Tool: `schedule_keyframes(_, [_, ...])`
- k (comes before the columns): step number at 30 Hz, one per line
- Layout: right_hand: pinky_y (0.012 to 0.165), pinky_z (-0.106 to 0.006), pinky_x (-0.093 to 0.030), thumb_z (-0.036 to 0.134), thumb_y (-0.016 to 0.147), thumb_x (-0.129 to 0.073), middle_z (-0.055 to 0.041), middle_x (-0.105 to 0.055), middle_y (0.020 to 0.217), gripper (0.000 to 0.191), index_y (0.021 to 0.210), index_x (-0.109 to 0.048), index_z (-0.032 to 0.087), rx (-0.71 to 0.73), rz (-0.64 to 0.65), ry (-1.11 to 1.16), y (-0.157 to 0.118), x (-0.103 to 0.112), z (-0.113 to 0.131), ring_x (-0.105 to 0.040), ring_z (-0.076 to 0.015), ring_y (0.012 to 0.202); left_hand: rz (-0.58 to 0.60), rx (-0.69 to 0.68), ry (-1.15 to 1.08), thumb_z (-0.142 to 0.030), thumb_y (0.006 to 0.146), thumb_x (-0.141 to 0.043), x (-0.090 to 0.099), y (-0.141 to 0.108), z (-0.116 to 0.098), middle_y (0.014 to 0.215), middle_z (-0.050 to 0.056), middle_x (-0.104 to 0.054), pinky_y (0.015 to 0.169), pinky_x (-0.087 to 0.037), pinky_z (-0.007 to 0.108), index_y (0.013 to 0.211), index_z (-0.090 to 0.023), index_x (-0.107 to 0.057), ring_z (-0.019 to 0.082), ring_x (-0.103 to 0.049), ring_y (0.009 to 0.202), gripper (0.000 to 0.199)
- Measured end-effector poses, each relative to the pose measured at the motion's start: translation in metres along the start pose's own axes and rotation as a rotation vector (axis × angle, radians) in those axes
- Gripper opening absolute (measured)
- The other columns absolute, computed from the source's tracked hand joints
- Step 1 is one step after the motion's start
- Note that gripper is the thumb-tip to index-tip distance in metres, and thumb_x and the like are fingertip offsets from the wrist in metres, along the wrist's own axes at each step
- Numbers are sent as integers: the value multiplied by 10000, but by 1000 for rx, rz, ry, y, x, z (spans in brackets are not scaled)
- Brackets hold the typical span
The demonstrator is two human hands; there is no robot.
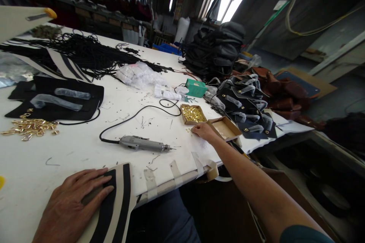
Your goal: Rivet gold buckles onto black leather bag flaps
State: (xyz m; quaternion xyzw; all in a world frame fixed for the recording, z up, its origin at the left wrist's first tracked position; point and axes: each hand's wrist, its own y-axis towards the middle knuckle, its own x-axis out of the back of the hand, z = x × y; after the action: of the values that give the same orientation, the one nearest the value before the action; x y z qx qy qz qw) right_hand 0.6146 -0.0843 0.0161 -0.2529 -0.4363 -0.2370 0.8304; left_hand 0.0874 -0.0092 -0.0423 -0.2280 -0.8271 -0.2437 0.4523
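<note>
My left hand (72,201) lies with its fingers extended on a black-and-cream striped panel (121,197) at the table's front edge. Farther right, my right hand (203,132) is at the tabletop, fingers bent together beside a few tiny gold pieces; whether it pinches one is too small to tell. Just behind it stands a small cardboard box (194,114) full of small gold pieces. An open cardboard box (225,127) sits to its right. Between my hands lies a grey electric screwdriver (142,143) with a black cord.
Gold clasps (32,127) lie at the left below black panels (57,100) with wrapped handles. Black straps (85,53) and clear plastic (139,75) are farther back. A green box (195,88), dark bags (218,49) and black pieces with gold rings (242,102) stand at the right.
</note>
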Motion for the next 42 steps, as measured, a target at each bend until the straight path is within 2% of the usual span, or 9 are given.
schedule_keyframes(4, [545,-242,-367,291,790,-729,4,-604,557,200,644,-714,156,-18,-31,-17,2,-3,1,-534,-126,559,0,-7,2,-782,907,-510,0,0,0,1314,16,-756,1150,-464,556,1113,-383,-814,347,-581,1333,542])
schedule_keyframes(9, [575,-226,-415,308,786,-727,-2,-678,639,163,824,-775,156,-23,-81,25,0,-6,-3,-583,-134,600,-16,-2,-11,-822,887,-494,0,0,-1,1287,21,-766,1120,-481,587,1089,-382,-819,361,-594,1310,583])
schedule_keyframes(11, [576,-222,-421,332,793,-721,-1,-679,648,183,821,-766,157,-20,-89,48,-1,-6,-5,-585,-133,605,-21,-1,-13,-816,886,-501,0,0,-2,1291,17,-764,1112,-484,594,1092,-384,-817,365,-591,1313,574])
schedule_keyframes(17, [561,-221,-449,388,848,-684,-4,-649,618,251,758,-717,155,-18,-67,111,-1,-5,-9,-568,-125,569,-16,13,-15,-821,892,-477,3,3,-7,1286,29,-765,1132,-463,602,1089,-369,-824,372,-596,1308,603])
schedule_keyframes(22, [581,-223,-485,406,941,-575,-29,-680,652,326,820,-728,144,-11,-71,119,-9,0,-10,-602,-129,581,-6,9,-19,-829,897,-465,4,2,-5,1285,21,-768,1113,-469,599,1089,-376,-822,370,-585,1308,609])
schedule_keyframes(27, [627,-249,-493,361,905,-630,-29,-741,718,254,896,-791,165,15,-60,25,-40,17,-21,-653,-156,644,-5,-5,-18,-827,902,-462,3,0,-5,1302,15,-762,1146,-443,583,1116,-372,-818,360,-572,1325,616])
schedule_keyframes(33, [826,-314,-521,280,888,-692,-65,-818,970,184,945,-843,192,118,-7,-130,-75,22,-30,-724,-215,885,-4,-22,-16,-829,915,-430,2,1,-5,1301,46,-761,1159,-435,558,1121,-328,-819,346,-585,1306,666])
schedule_keyframes(38, [880,-349,-494,278,890,-709,-89,-804,1040,154,913,-850,220,124,-67,-252,-78,14,-21,-713,-259,1014,-1,-10,-17,-825,900,-468,1,0,-2,1303,34,-760,1148,-450,566,1118,-345,-821,354,-583,1321,634])
schedule_keyframes(42, [788,-346,-481,257,842,-744,-90,-789,942,94,837,-825,209,98,-73,-292,-72,13,-17,-711,-266,942,-6,-11,-36,-832,895,-471,2,0,-2,1297,31,-762,1159,-442,575,1104,-348,-823,352,-584,1318,633])
